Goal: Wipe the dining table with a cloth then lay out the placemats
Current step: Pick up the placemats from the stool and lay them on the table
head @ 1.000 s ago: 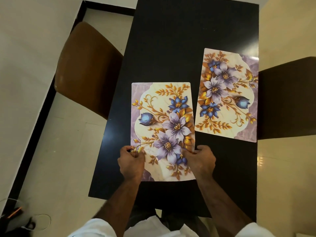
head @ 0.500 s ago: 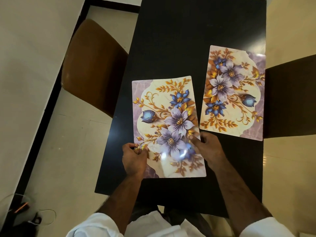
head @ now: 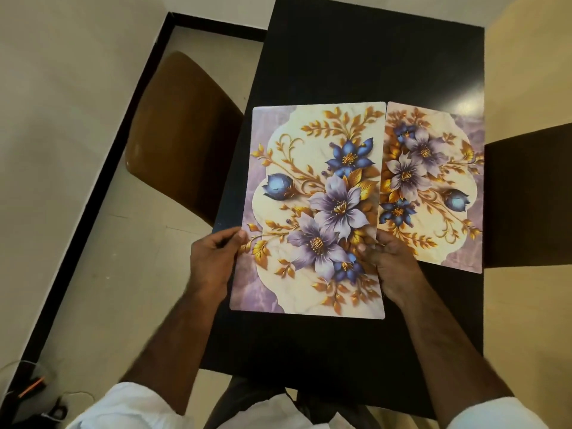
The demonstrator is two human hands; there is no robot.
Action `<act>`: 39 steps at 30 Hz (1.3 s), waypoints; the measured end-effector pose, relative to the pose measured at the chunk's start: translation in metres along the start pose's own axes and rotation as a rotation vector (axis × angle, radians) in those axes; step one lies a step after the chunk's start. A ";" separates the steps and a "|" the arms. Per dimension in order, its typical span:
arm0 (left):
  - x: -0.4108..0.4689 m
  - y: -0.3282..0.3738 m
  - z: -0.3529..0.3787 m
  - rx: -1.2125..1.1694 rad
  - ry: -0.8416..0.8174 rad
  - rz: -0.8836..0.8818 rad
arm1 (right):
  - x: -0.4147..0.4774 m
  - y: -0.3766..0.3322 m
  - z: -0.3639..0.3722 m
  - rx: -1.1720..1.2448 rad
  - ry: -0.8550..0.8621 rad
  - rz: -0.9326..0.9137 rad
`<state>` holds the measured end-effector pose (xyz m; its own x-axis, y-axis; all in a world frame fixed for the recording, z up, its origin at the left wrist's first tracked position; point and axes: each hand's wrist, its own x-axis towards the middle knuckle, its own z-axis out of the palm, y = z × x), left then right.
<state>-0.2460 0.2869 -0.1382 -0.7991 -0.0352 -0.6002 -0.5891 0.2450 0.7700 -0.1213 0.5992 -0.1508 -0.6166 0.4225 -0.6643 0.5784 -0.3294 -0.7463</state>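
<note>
- left hand (head: 215, 258) pinches left edge of near placemat (head: 309, 193); thumb on top, fingers under the mat, hidden
- right hand (head: 394, 264) grips the right edge, thumb on the printed face; other fingers blurred, cannot tell how they wrap
- near placemat: floral print, long side running away from the person, over the left half of black table (head: 356, 57); looks raised, but contact with the tabletop can't be made out
- its right edge covers the left edge of second placemat (head: 439, 187); touching or apart, can't tell
- second placemat lies flat at the table's right edge, near corner partly behind the right hand
- brown chair (head: 182, 134) left of table, dark chair (head: 526, 196) right, cut off by frame
- white sleeves (head: 130, 407) at bottom, cropped
- cables (head: 31, 385) on the floor bottom-left, too small to identify
</note>
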 end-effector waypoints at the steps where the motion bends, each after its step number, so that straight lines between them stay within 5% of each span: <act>1: 0.006 0.012 -0.002 -0.018 -0.024 0.022 | 0.002 -0.008 0.004 -0.008 -0.003 -0.030; 14: 0.127 0.150 0.010 0.172 -0.051 0.296 | 0.068 -0.127 0.048 -0.186 0.306 -0.291; 22: 0.200 0.105 0.016 0.398 -0.011 0.239 | 0.136 -0.078 0.080 -0.380 0.363 -0.144; 39: 0.215 0.086 0.021 0.618 0.095 0.359 | 0.157 -0.051 0.085 -0.506 0.441 -0.166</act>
<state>-0.4659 0.3210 -0.2056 -0.9541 0.0731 -0.2904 -0.1353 0.7598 0.6360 -0.2931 0.6111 -0.2206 -0.5055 0.7726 -0.3841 0.7395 0.1586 -0.6542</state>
